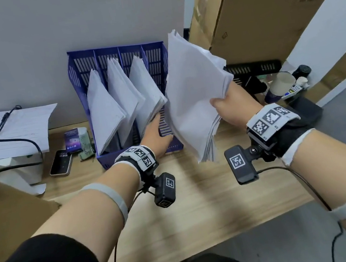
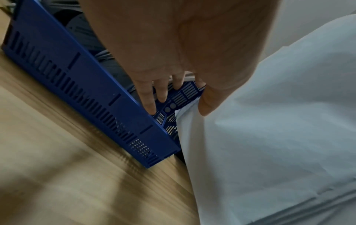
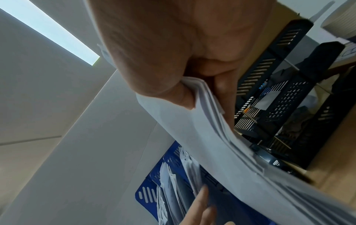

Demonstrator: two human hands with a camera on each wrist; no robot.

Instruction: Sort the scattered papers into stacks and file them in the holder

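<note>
**Last stack poised at the holder's right-hand slot**

The paper stack (image 1: 196, 95) is held up off the desk, just right of the blue holder (image 1: 82, 77), tilted with one corner high and its lower edge fanned above the wooden desk (image 1: 200, 194). It is a thick sheaf of thin white sheets: light, limp, smooth-faced, and likely to splay or slide apart where nothing clamps it. The right hand (image 1: 226, 104) pinches it at the right edge, thumb on the near face and fingers curled behind; a hold nearer the lower edge would probably keep the loose sheets together as they go in.

The left hand (image 1: 156, 133) reaches into the rightmost compartment with fingers (image 2: 152, 97) straight and spread, resting against the slotted floor and the neighbouring papers, holding nothing. The holder is rigid slotted plastic with four compartments; the three to the left each hold a leaning white stack (image 1: 105, 109).

Farther left lie a phone (image 1: 60, 163) and lined sheets (image 1: 9, 132); a cardboard box (image 1: 261, 8) leans far right.
</note>
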